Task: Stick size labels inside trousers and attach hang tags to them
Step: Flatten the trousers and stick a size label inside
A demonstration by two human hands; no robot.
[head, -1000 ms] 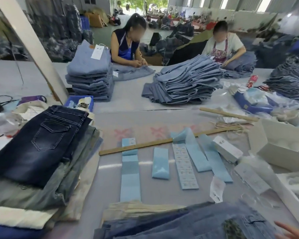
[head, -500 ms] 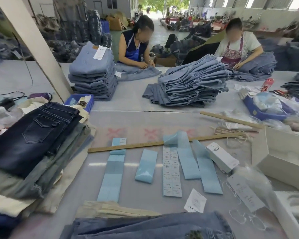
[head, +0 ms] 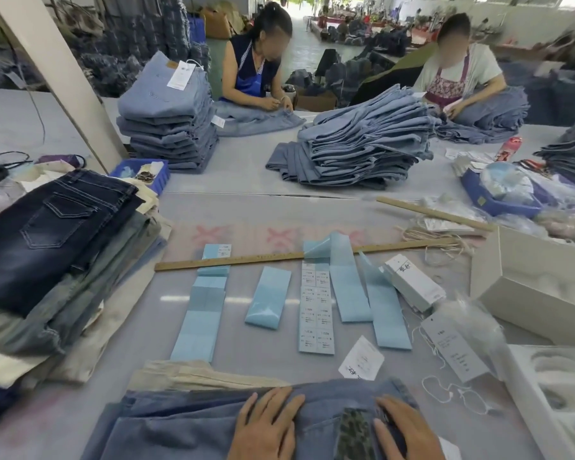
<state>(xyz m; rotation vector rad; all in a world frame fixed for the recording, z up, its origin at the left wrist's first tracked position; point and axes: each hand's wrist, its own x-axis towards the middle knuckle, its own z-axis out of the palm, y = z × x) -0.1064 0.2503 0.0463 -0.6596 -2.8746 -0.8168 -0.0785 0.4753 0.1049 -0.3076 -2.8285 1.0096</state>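
Left hand (head: 266,426) and right hand (head: 404,429) flat (fingers straight).

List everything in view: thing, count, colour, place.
blue jeans: one, near edge, under both hands
printed label sheet: one, white on blue, centre
blue backing strips: several, around the sheet
wooden rulers: two, tan, mid-table
hang tags: several, white, right
white boxes: two, right
folded trousers: dark-topped pile, left
light jeans stacks: two, far table
workers: two, far side
left hand: flat on jeans
right hand: flat on jeans
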